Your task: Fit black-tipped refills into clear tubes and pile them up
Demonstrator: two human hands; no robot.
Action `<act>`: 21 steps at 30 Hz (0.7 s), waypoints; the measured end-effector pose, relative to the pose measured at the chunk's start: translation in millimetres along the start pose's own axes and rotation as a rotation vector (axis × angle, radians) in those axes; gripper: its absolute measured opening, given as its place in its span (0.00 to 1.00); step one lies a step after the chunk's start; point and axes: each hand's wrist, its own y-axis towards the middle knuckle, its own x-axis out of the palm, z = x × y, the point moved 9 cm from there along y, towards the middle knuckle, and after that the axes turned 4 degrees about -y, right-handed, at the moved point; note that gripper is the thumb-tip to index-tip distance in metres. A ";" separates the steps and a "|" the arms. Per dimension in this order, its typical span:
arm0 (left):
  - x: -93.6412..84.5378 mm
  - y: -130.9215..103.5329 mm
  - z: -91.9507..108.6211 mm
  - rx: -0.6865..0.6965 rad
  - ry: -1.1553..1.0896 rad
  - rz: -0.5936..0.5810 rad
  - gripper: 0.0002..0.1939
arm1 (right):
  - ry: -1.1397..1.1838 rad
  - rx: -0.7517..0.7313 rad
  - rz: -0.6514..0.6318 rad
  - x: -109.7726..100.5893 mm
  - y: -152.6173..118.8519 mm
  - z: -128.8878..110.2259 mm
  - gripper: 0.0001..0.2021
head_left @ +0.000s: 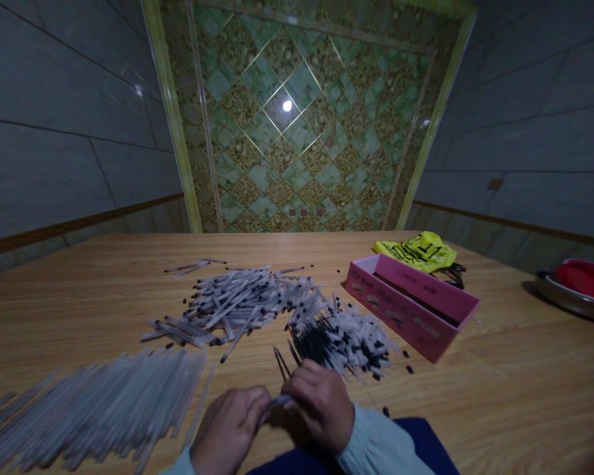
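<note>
My left hand (233, 425) and my right hand (321, 404) meet near the table's front edge, fingers closed. Between them both grip a short, greyish pen-like piece (279, 400), blurred and partly hidden by the fingers. Just beyond the right hand, thin black sticks (280, 363) poke up, and whether that hand holds them I cannot tell. Past them lies a bunch of black sticks (313, 343) beside a heap of small translucent caps (363, 333). Clear plastic tubes (109, 399) lie side by side to the left. Farther off is a pile of pale pens with black ends (242, 297).
A long pink open box (410, 310) stands at the right, with a yellow bag (420, 251) behind it. At the far right edge sits a metal tray (569, 297) with a red dish (587, 280). Small black bits lie scattered on the wooden table (515, 396).
</note>
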 end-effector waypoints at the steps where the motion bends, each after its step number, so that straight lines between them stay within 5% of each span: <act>1: -3.9 0.0 2.8 0.019 0.088 0.048 0.19 | 0.166 0.118 -0.013 7.3 -1.7 11.2 0.21; 5: -9.3 -1.9 23.2 0.164 0.349 0.155 0.10 | 0.883 0.614 -0.186 65.3 -21.6 42.6 0.28; 8: -9.1 -2.9 29.5 0.184 0.376 0.177 0.10 | 0.990 0.702 -0.173 73.1 -24.5 41.8 0.25; 10: -8.3 -2.7 26.0 0.140 0.350 0.164 0.11 | 0.769 0.607 -0.073 51.7 -17.6 37.7 0.21; 15: -4.4 -1.0 -2.7 -0.029 0.181 0.045 0.19 | 0.104 0.042 0.039 -6.3 -0.6 6.9 0.13; 17: -8.4 0.0 -13.2 -0.065 0.075 0.050 0.20 | -0.014 0.084 0.168 -31.4 -3.0 30.8 0.13; 19: -14.3 1.1 -18.9 -0.067 -0.042 0.087 0.20 | -0.148 0.292 0.322 -59.6 -12.0 71.4 0.13; 21: -17.5 2.2 -20.2 -0.050 -0.142 0.113 0.20 | -0.307 0.463 0.344 -76.3 -21.8 105.3 0.12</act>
